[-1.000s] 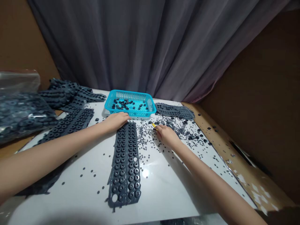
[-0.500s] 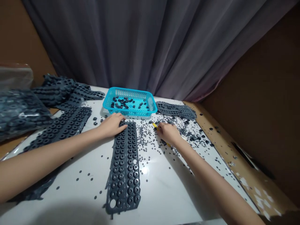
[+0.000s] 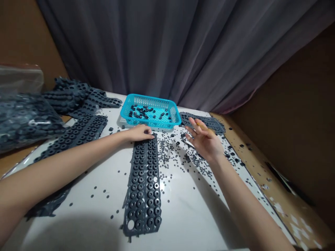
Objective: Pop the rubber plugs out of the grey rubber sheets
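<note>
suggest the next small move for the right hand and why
I'd probably lower the right hand toward the far end of the strip: the left hand rests there, the right one is raised off to the side, and most rings are in place.

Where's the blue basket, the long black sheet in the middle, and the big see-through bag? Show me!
Blue basket [image 3: 147,122]: head view, on its front wall.
Black sheet [image 3: 145,181]: head view, on the band between its ring rows.
See-through bag [image 3: 28,122]: head view, on its bulging side.
</note>
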Available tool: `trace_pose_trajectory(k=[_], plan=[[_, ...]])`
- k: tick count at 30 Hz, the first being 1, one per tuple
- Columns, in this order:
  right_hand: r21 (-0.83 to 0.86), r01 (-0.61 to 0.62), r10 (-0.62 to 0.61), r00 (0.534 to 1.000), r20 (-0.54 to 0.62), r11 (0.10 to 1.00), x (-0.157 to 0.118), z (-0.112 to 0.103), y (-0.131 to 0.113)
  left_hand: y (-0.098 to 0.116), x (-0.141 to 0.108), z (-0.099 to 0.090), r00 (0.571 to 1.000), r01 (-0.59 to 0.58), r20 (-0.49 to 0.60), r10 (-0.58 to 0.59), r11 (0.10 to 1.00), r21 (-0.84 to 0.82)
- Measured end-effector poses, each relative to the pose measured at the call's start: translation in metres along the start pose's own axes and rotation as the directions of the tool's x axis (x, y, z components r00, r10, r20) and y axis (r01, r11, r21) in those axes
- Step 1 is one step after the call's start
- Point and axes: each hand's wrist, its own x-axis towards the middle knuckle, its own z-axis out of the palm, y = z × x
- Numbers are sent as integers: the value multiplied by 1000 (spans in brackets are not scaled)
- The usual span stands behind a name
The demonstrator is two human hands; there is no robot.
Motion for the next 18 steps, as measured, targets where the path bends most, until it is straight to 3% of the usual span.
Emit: trace_pose_trajectory(k=[2,4,8,10,18], plan=[[121,-37,37,999,1,992,-1,13,14,2,-1,0,998,-58,5,58,997,-50],[121,-80,80,997,-2,989,-1,29,31,2,-4,0,996,-87,15,90,984,-153],[7,-27,27,1000,7,1000,5,54,59,-3,-8,2,994,24,103,24,898,-439],[-8,16,-16,1000,-9,1000,9,60,67,-6,-9,2,994,54,106,-6,886,-461],[19,8,-7,1000,-22,1000,11,63,89,-11,-9,12,999,-40,-35,28,899,-436]])
